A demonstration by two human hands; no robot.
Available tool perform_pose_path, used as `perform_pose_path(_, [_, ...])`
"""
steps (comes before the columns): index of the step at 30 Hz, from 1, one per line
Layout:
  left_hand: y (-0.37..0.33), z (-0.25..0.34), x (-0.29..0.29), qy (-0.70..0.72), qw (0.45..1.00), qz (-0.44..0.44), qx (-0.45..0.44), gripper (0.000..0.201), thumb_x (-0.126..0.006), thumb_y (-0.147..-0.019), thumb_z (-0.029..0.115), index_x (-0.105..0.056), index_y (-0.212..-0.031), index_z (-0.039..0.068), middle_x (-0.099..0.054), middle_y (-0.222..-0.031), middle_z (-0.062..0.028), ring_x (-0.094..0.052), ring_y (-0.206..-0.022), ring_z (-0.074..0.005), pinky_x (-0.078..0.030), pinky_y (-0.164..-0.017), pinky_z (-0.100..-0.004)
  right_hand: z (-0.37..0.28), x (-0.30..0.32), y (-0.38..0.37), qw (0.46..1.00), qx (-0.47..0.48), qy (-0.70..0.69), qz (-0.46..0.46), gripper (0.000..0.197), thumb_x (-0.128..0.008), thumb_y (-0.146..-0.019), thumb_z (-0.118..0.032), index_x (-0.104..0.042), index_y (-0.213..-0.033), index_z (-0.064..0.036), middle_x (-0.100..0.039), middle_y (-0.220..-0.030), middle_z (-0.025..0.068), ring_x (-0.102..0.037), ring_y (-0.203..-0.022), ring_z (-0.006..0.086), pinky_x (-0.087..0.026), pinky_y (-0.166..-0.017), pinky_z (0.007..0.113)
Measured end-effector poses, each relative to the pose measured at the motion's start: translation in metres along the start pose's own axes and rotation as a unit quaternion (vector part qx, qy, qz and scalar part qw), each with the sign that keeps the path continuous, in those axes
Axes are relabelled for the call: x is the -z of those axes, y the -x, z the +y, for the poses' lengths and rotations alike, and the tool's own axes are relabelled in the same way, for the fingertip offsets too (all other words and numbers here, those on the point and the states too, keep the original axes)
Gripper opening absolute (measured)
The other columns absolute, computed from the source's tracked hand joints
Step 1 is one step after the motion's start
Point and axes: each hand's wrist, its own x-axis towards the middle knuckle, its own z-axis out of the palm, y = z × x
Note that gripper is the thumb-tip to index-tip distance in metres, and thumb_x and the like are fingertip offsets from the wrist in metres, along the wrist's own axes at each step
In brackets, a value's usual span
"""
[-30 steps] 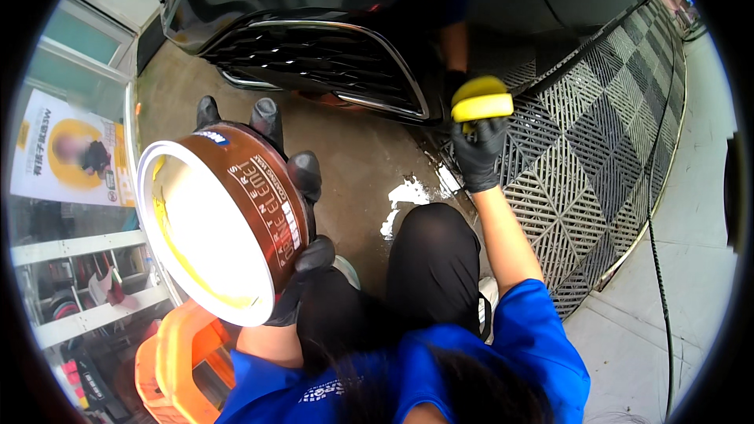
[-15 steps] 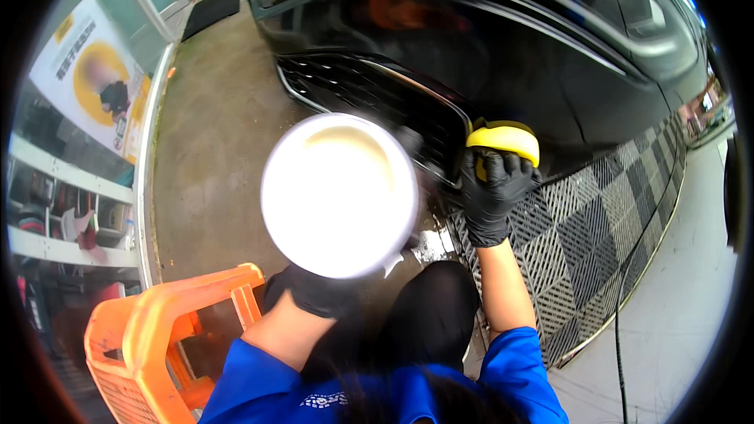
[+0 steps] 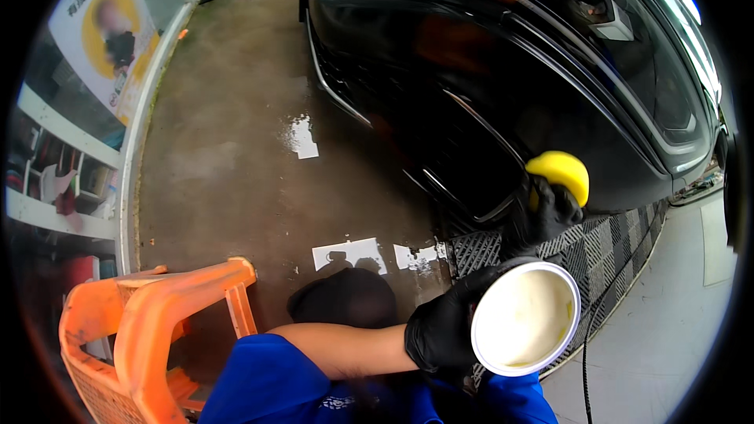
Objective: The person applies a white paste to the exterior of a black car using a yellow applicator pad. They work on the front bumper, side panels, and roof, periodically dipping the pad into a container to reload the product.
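My left hand, in a black glove, grips a round white tub from its left side. Inside the tub is a smooth cream-coloured paste, with yellowish smears along the inner wall. Beyond it my right hand, gloved too, has its fingers curled round a yellow sponge. The sponge is up against the lower corner of a black car's bumper, beside the dark grille opening. The tub and my left arm hide most of my right forearm.
An orange plastic stool stands at the lower left. Grey and black grid tiles lie under the car's edge, and a black cable crosses the pale floor on the right. Wet patches shine on the brown floor. A glass front with shelves lines the left.
My left hand has brought the tub to the right and lower, away from the camera. My right hand and the sponge sit farther right on the bumper. The whole view has shifted too.
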Motion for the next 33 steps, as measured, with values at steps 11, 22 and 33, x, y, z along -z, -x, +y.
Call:
perform_pose_path(11, [-0.013, -0.002, 0.011, 0.267, 0.952, -0.145, 0.016, 0.046, -0.054, -0.092, 0.037, -0.055, -0.129, 0.01, -0.059, -0.127, -0.0078, -0.054, -0.117, -0.0233, -0.04, -0.104, -0.0409, 0.037, 0.05, 0.054, 0.994, -0.106, -0.002, -0.033, 0.03, -0.077, -0.067, -0.022, -0.061, -0.091, -0.0168, -0.057, -0.09, 0.0044, -0.054, -0.09, 0.0274, -0.038, -0.077, 0.042])
perform_pose_path(22, [-0.014, -0.025, -0.011, -0.094, 0.988, -0.056, -0.104, 0.043, -0.049, -0.096, 0.023, -0.046, -0.136, 0.008, -0.052, -0.136, -0.0062, -0.049, -0.123, -0.0178, -0.037, -0.107, -0.0365, 0.043, 0.067, 0.089, 0.985, -0.141, -0.062, -0.076, 0.028, -0.076, -0.069, -0.022, -0.061, -0.091, -0.0157, -0.057, -0.089, 0.0046, -0.055, -0.091, 0.027, -0.038, -0.076, 0.042])
perform_pose_path(33, [0.008, 0.009, -0.021, 0.227, 0.963, -0.145, -0.015, 0.038, -0.058, -0.09, 0.035, -0.06, -0.121, 0.014, -0.063, -0.119, -0.0009, -0.058, -0.109, -0.0177, -0.044, -0.097, -0.0384, -0.106, -0.048, 0.129, 0.918, 0.098, -0.213, -0.32, 0.024, -0.072, -0.073, -0.022, -0.059, -0.091, -0.013, -0.058, -0.093, 0.0072, -0.055, -0.088, 0.0282, -0.04, -0.078, 0.046])
